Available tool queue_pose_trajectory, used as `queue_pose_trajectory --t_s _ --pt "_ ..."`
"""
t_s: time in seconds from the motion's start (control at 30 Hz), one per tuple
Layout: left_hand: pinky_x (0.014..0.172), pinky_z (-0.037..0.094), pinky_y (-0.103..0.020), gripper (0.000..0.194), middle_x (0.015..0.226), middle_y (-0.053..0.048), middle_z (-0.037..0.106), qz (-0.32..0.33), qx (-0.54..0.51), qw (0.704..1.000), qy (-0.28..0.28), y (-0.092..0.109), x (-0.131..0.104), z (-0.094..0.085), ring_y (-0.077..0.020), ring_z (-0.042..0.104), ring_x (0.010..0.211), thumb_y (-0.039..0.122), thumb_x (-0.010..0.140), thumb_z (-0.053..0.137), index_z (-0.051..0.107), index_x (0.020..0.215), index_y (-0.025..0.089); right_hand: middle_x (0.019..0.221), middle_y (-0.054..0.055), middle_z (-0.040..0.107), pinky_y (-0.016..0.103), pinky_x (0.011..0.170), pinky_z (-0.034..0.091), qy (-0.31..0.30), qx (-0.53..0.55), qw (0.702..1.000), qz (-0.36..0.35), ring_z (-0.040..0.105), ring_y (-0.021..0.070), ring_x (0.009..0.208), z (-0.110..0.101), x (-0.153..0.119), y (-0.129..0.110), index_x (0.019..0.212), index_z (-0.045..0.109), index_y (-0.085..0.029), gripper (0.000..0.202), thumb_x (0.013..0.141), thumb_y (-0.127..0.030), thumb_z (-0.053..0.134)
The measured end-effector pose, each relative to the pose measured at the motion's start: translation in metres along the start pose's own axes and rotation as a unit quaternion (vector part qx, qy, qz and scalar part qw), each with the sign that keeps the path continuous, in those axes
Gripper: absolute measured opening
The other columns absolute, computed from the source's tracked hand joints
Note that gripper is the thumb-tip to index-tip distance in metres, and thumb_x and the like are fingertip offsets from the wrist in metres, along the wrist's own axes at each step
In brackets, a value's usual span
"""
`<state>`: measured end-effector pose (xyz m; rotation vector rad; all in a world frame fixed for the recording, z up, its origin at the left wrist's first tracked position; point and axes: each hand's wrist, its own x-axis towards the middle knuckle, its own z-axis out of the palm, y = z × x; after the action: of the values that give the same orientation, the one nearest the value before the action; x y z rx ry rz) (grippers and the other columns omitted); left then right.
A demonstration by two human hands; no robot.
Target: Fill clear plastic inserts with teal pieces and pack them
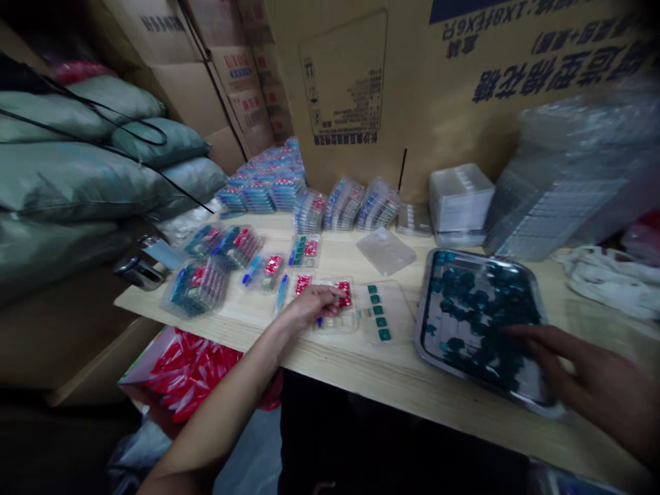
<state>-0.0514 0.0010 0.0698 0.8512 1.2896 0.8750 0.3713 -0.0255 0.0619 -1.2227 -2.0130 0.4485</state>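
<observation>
My left hand [320,302] is over a clear plastic tray [337,323] that holds a red packet [344,294]; its fingers are pinched together, and what they hold is too small to make out. Just right of it lies another clear tray [398,313] with a column of several green squares [379,311]. At the right, my right hand [554,350] reaches over the near right part of a metal tray [421,344] scattered with dark green pieces [458,302]. Its index finger is stretched out among the pieces, and the fingertips are blurred.
Filled clear packs [199,287] stand in stacks at the left, near a dark metallic cylinder [138,272]. Behind are more packs [309,210], a flat clear lid [386,251], stacked empty trays [460,203] and a large carton [350,82]. Below the table edge sits a box of red packets [190,368].
</observation>
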Motion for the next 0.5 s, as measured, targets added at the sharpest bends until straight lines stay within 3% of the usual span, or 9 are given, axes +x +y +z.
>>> queue_pose_trajectory --t_s 0.07,0.13,0.2,0.27,0.3,0.4,0.47,0.5 --pt "0.056 0.048 -0.018 0.018 0.072 -0.004 0.067 -0.002 -0.067 0.997 0.027 0.008 -0.001 -0.008 -0.0082 0.059 0.058 0.013 0.066 0.068 0.069 0.084 0.011 0.085 0.009 0.073 0.036 0.056 0.055 -0.035 -0.03 0.999 -0.029 0.068 0.0205 0.062 0.036 0.011 -0.017 0.104 0.068 -0.03 0.024 0.09 -0.028 0.049" --pt "0.058 0.049 -0.019 0.017 0.08 -0.005 0.069 0.012 -0.08 0.996 0.042 0.015 -0.001 -0.016 -0.0101 0.062 0.064 0.018 0.067 0.07 0.067 0.083 0.012 0.1 0.01 0.072 0.039 0.079 0.057 -0.094 -0.033 0.993 -0.06 0.07 0.0226 0.09 0.067 0.018 -0.039 0.106 0.067 -0.023 0.029 0.091 -0.019 0.042" --pt "0.056 0.045 -0.019 0.017 0.078 -0.003 0.068 0.042 0.004 0.997 0.059 0.019 -0.003 -0.021 -0.0107 0.061 0.062 0.024 0.07 0.07 0.066 0.083 0.014 0.11 0.014 0.068 0.041 0.093 0.052 -0.119 -0.04 0.989 -0.082 0.064 0.0234 0.105 0.09 0.023 -0.062 0.113 0.065 -0.017 0.033 0.091 -0.015 0.04" --pt "0.054 0.04 -0.02 0.014 0.07 -0.001 0.065 0.095 0.185 0.976 0.067 0.018 -0.005 -0.02 -0.0108 0.057 0.059 0.026 0.072 0.069 0.067 0.08 0.015 0.128 0.017 0.06 0.045 0.101 0.046 -0.154 -0.073 0.981 -0.092 0.054 0.0273 0.121 0.105 0.025 -0.081 0.124 0.061 -0.015 0.038 0.09 -0.014 0.044" --pt "0.055 0.038 -0.021 0.01 0.067 0.0 0.064 0.127 0.293 0.946 0.06 0.017 -0.005 -0.017 -0.0112 0.055 0.058 0.025 0.073 0.068 0.068 0.077 0.015 0.136 0.019 0.054 0.048 0.103 0.043 -0.174 -0.098 0.975 -0.095 0.048 0.03 0.128 0.11 0.026 -0.087 0.13 0.058 -0.014 0.042 0.089 -0.015 0.047" --pt "0.062 0.038 -0.024 0.011 0.071 -0.003 0.068 0.199 0.549 0.811 -0.019 0.013 -0.006 -0.001 -0.0149 0.059 0.066 0.016 0.075 0.062 0.072 0.076 0.017 0.15 0.021 0.04 0.052 0.104 0.037 -0.229 -0.182 0.952 -0.09 0.036 0.0363 0.137 0.12 0.032 -0.095 0.142 0.049 -0.015 0.055 0.087 -0.017 0.052" --pt "0.066 0.04 -0.025 0.016 0.078 -0.004 0.071 0.215 0.625 0.746 -0.08 0.013 -0.004 0.01 -0.0174 0.063 0.074 0.013 0.077 0.059 0.073 0.077 0.019 0.152 0.022 0.038 0.051 0.104 0.036 -0.243 -0.223 0.942 -0.069 0.034 0.0368 0.138 0.126 0.038 -0.092 0.143 0.047 -0.013 0.056 0.088 -0.016 0.051" --pt "0.067 0.041 -0.025 0.016 0.08 -0.005 0.072 0.215 0.643 0.728 -0.102 0.013 -0.004 0.014 -0.0183 0.064 0.078 0.013 0.078 0.058 0.073 0.077 0.019 0.152 0.022 0.038 0.05 0.104 0.036 -0.242 -0.237 0.939 -0.056 0.034 0.0365 0.138 0.128 0.041 -0.089 0.144 0.046 -0.013 0.055 0.089 -0.016 0.049"
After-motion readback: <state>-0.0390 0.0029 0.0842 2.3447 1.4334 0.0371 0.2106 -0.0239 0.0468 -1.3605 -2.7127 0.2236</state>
